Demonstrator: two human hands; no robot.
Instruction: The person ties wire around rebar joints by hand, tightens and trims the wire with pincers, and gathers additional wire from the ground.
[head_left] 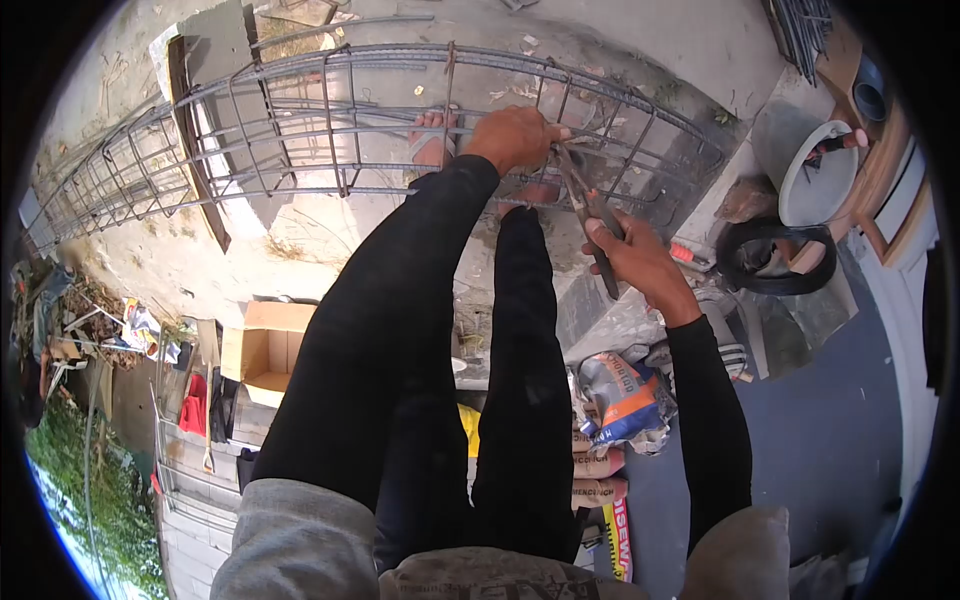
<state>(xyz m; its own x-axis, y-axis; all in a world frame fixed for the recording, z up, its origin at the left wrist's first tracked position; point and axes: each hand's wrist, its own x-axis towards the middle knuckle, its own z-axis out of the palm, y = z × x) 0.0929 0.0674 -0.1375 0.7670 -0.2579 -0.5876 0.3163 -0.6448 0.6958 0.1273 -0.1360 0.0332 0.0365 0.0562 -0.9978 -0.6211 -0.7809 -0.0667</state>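
Observation:
A long rebar cage point(345, 125) of bars and square ties stretches across the upper part of the head view. My left hand point(512, 138) is on the cage's near side, its fingers closed around something I cannot make out. My right hand point(640, 258) grips the handles of metal pliers point(578, 185). The jaws of the pliers are up at the bars, close to the fingertips of my left hand. My bare feet show below and between the bars.
A coil of black wire point(776, 257) and a white bucket point(815, 180) stand at the right. Cement bags point(598, 465), an opened bag point(622, 398) and a cardboard box point(268, 350) are lower down. A board point(196, 140) crosses the cage at the left.

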